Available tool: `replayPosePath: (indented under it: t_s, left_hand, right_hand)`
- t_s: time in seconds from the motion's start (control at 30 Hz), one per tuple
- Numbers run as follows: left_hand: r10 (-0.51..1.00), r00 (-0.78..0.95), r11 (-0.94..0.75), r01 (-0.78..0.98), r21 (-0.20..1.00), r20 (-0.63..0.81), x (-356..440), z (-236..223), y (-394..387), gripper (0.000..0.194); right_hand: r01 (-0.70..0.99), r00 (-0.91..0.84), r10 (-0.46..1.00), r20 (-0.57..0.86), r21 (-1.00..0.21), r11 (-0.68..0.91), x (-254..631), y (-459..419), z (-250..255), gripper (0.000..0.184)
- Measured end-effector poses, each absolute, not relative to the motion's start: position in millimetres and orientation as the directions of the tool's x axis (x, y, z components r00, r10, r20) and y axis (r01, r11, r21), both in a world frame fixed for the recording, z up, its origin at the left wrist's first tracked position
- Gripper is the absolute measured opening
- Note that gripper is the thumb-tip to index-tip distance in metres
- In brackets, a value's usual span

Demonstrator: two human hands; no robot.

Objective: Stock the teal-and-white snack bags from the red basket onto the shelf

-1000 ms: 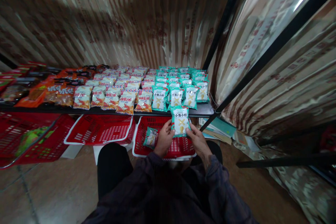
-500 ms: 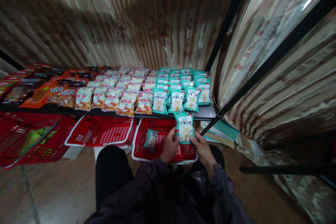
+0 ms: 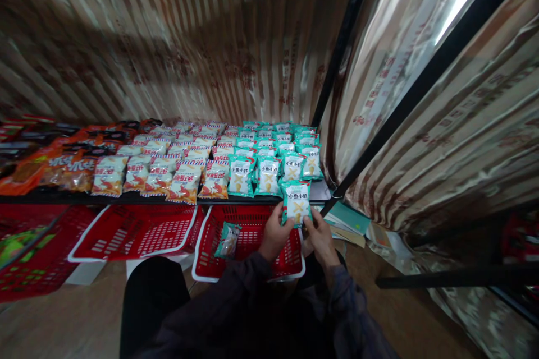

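Note:
A teal-and-white snack bag (image 3: 297, 202) is held upright between both hands, its printed front facing me. My left hand (image 3: 275, 233) grips its lower left side, and my right hand (image 3: 320, 235) pinches its lower right corner. Beneath the hands is a red plastic basket (image 3: 248, 276) with a white rim; one similar teal snack bag (image 3: 228, 240) lies in it. Just beyond, teal snack bags (image 3: 268, 175) stand in rows at the right of the shelf (image 3: 126, 197). White-and-orange snack bags (image 3: 184, 180) fill the rows to their left.
Orange snack packets (image 3: 63, 171) line the shelf's left part. Two more red baskets, one in the middle (image 3: 138, 235) and one at far left (image 3: 42, 275), sit below. Black metal posts (image 3: 404, 106) slant at the right, before striped curtains. Papers and folders (image 3: 349, 216) lie under the shelf's right end.
The view has shifted, so the shelf and baskets appear lower and further left. Both hands still hold the teal snack bag, which now sits nearer the right end of the rows.

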State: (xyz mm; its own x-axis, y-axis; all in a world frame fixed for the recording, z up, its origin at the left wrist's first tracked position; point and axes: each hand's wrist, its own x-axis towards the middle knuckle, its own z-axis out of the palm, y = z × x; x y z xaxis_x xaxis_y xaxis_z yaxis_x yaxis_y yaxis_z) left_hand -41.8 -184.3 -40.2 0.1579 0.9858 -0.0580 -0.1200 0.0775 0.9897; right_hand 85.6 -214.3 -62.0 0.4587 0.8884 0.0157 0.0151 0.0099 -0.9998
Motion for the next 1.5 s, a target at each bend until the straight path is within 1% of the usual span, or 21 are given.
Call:
replayPosePath:
  t_s: [0.1, 0.17, 0.37, 0.53, 0.73, 0.87, 0.93, 1.03, 1.1, 1.27, 1.4, 1.5]
  left_hand:
    - [0.989, 0.139, 0.051, -0.05, 0.997, -0.043, -25, -40, -167, 0.056]
    - [0.99, 0.138, 0.04, -0.002, 0.999, -0.04, -14, -38, -157, 0.056]
    - [0.99, 0.138, -0.007, 0.04, 0.999, 0.001, 11, -28, -134, 0.058]
    - [0.988, 0.154, -0.021, 0.059, 0.998, 0.012, 22, -24, -121, 0.06]
    - [0.991, 0.133, -0.008, 0.123, 0.992, -0.009, 29, -28, -113, 0.053]
    - [0.992, 0.127, -0.015, 0.133, 0.991, -0.003, 31, -30, -109, 0.052]
    - [0.991, 0.133, -0.024, 0.127, 0.992, 0.007, 29, -31, -107, 0.051]
    - [0.99, 0.139, -0.048, 0.11, 0.993, 0.032, 27, -32, -105, 0.051]
    - [0.989, 0.143, -0.049, 0.104, 0.993, 0.034, 27, -32, -104, 0.05]
    - [0.994, 0.113, -0.008, 0.121, 0.993, -0.006, 30, -32, -104, 0.048]
    - [0.995, 0.098, -0.023, 0.111, 0.994, 0.012, 29, -29, -102, 0.049]
    - [0.996, 0.086, -0.034, 0.092, 0.995, 0.026, 28, -27, -101, 0.049]
  right_hand:
    - [0.19, 0.527, 0.84, 0.129, -0.981, 0.032, 96, -200, -59, 0.054]
    - [0.266, 0.557, 0.81, 0.184, -0.963, 0.036, 101, -192, -54, 0.056]
    - [0.377, 0.585, 0.754, 0.3, -0.923, 0.076, 109, -177, -35, 0.06]
    - [0.44, 0.577, 0.726, 0.374, -0.891, 0.11, 112, -168, -30, 0.062]
    - [0.505, 0.586, 0.686, 0.432, -0.856, 0.109, 115, -159, -34, 0.049]
    - [0.528, 0.604, 0.643, 0.471, -0.841, 0.121, 113, -156, -37, 0.043]
    - [0.522, 0.61, 0.632, 0.477, -0.843, 0.132, 112, -156, -37, 0.044]
    - [0.498, 0.617, 0.64, 0.458, -0.857, 0.133, 110, -156, -35, 0.051]
    - [0.513, 0.61, 0.647, 0.457, -0.851, 0.117, 109, -156, -34, 0.053]
    - [0.671, 0.533, 0.651, 0.54, -0.739, 0.063, 108, -154, -34, 0.051]
    - [0.774, 0.438, 0.685, 0.583, -0.632, 0.043, 106, -154, -36, 0.052]
    - [0.818, 0.394, 0.693, 0.603, -0.575, 0.035, 104, -153, -38, 0.052]
